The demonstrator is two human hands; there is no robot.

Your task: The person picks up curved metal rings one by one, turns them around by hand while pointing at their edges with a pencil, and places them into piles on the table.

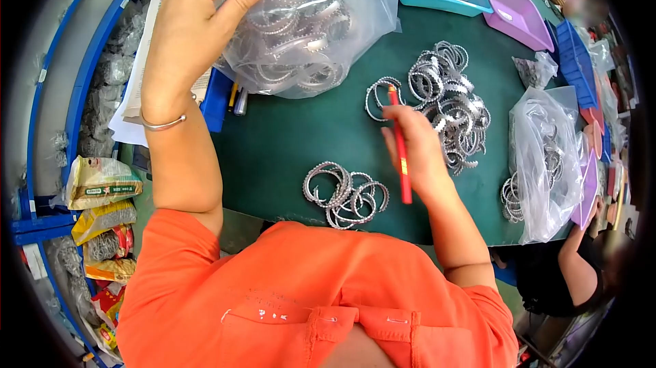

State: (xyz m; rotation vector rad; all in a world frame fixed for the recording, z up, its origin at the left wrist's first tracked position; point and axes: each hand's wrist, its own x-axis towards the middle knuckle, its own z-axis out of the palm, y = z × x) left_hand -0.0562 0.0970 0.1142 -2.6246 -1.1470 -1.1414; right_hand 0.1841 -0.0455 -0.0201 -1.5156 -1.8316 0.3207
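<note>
My left hand [198, 23] is over the near left side of a large clear plastic bag [372, 16] full of silvery beaded-edge bands [280, 33]. Its thumb stretches out, apart from the bent index finger; the other fingertips are hidden. My right hand [417, 142] grips a red pen [402, 156], upper end pointing away from me. By its fingertips lies one round band [369, 101], at the left edge of a loose heap of curled bands [461, 108]. Nearer my body, a small group of bands [345, 194] rests on the green tabletop [273, 156].
At the back stand a turquoise tray [447, 4] of bands and a purple tray [512, 9]. Another clear bag [547, 183] with bands lies at right, beside a co-worker's arm [577, 265]. Papers [133, 108] and a blue bin [217, 101] are left; blue shelving [75, 94] stands beyond.
</note>
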